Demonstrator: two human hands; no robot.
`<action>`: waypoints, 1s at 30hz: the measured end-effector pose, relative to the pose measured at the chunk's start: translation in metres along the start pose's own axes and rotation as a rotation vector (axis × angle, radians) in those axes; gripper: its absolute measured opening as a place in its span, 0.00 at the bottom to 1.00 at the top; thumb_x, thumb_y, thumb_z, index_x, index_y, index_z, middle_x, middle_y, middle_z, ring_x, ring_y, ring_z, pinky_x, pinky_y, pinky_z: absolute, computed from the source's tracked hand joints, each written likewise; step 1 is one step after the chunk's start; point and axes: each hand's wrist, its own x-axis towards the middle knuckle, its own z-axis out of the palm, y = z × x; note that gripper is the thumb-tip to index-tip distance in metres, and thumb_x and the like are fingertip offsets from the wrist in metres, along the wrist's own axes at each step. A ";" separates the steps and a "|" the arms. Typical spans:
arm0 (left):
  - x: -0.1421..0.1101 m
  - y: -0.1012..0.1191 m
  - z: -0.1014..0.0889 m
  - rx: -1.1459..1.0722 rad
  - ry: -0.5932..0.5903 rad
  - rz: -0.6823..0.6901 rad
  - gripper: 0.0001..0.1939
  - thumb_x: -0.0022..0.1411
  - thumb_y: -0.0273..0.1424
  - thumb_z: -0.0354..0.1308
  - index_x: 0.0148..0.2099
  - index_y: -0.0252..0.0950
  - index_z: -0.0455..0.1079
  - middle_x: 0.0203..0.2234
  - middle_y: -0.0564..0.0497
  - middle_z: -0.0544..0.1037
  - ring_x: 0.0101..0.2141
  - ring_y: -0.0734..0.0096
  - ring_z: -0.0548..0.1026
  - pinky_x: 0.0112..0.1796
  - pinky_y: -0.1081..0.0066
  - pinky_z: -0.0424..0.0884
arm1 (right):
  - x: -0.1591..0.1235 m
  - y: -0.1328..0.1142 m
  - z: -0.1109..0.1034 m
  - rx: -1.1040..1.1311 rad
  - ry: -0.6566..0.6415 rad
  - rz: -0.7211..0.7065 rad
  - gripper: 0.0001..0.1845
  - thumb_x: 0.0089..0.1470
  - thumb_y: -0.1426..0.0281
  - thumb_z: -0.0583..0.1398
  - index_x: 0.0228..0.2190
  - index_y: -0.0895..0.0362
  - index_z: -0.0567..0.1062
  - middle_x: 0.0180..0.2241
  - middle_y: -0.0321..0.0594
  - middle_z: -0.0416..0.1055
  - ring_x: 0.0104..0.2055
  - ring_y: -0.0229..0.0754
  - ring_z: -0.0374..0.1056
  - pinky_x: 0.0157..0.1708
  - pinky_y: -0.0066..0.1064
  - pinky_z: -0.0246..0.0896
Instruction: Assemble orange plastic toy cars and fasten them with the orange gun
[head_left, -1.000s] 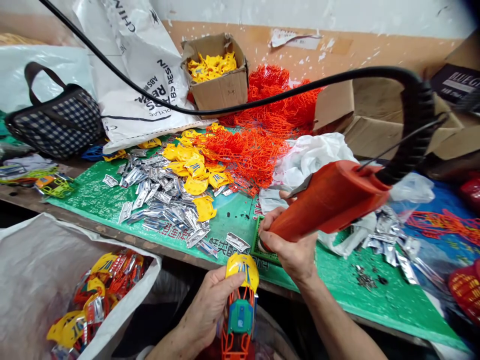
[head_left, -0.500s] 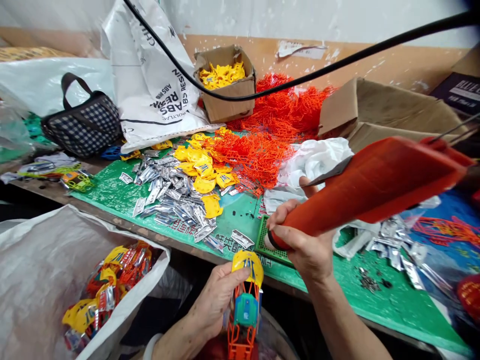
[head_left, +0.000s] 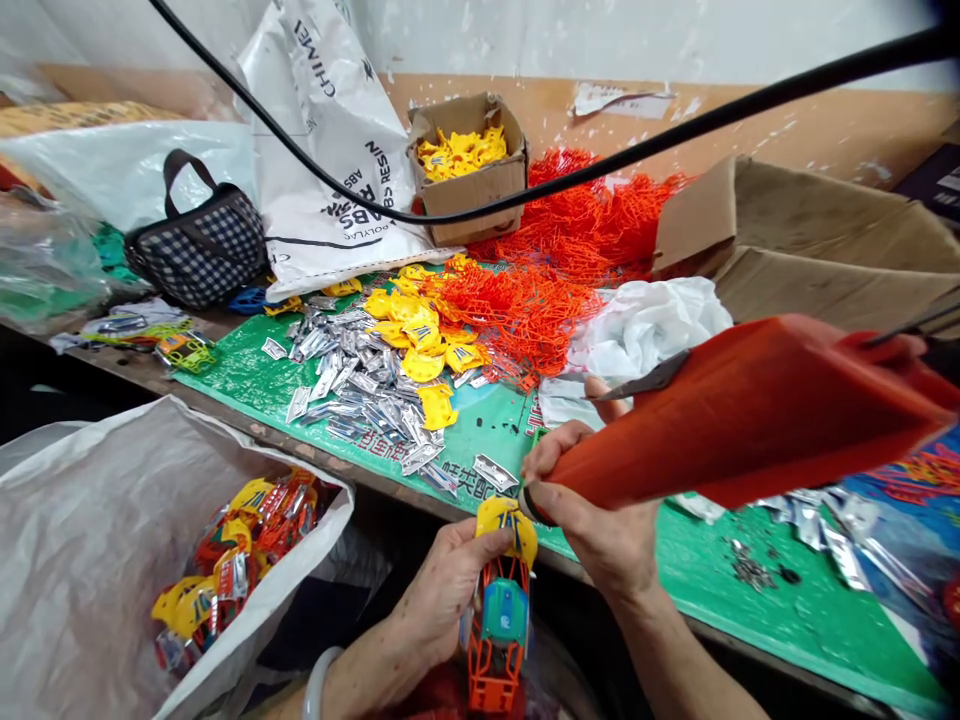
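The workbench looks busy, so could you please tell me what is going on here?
A person holds what looks like a toy car in the left hand. The right hand grips a red tool, its tip close to the car's yellow end. On the green-covered workbench lie loose yellow parts, silver plates and a tangle of orange frames. An open white sack at lower left holds similar-looking toys.

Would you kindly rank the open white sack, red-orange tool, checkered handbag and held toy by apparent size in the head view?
1. Open white sack
2. Red-orange tool
3. Checkered handbag and held toy: too alike to rank; left hand partly covers the toy.
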 end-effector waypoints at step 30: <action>0.001 0.002 0.001 0.070 0.023 0.023 0.20 0.41 0.41 0.75 0.31 0.29 0.78 0.20 0.52 0.76 0.20 0.77 0.67 0.22 0.76 0.60 | 0.000 0.002 -0.001 -0.015 0.000 0.029 0.07 0.43 0.74 0.66 0.28 0.53 0.75 0.28 0.33 0.69 0.28 0.39 0.67 0.30 0.35 0.68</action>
